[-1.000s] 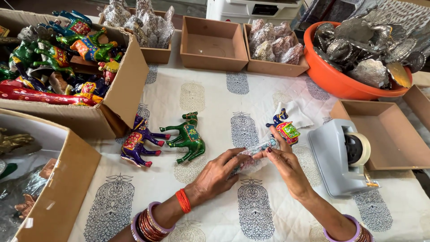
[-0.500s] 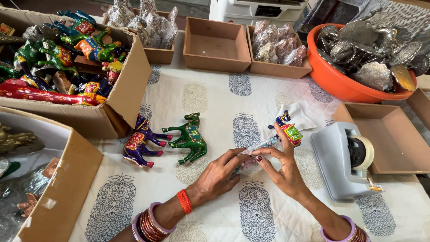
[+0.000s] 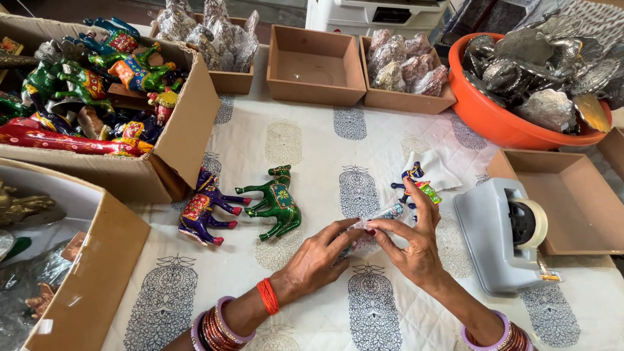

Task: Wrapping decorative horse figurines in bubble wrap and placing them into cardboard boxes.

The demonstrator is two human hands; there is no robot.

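2 hands meet at the middle of the table, near its front edge, over a small painted figurine half covered in clear plastic wrap. The left hand pinches the loose end of the wrap with fingers drawn together, while the right hand clamps thumb and fingers on the wrapped body; the figurine's blue head and red-green saddle poke out uncovered above the right hand's fingers. Judging by that, the wrapping looks partly done, with the top end left to cover and no tape on it that can be seen. Just beyond the figurine lies a white scrap of cloth or paper. 2 bare painted animals, 1 green and 1 purple, stand unwrapped toward the table's left side, apparently waiting their turn. A grey tape dispenser sits at the right edge. A carton of more painted figures fills the far-left corner. Along the far edge stand 2 small boxes holding wrapped pieces, an open empty box between them, and an orange tub of silvery ware at the far-right corner.
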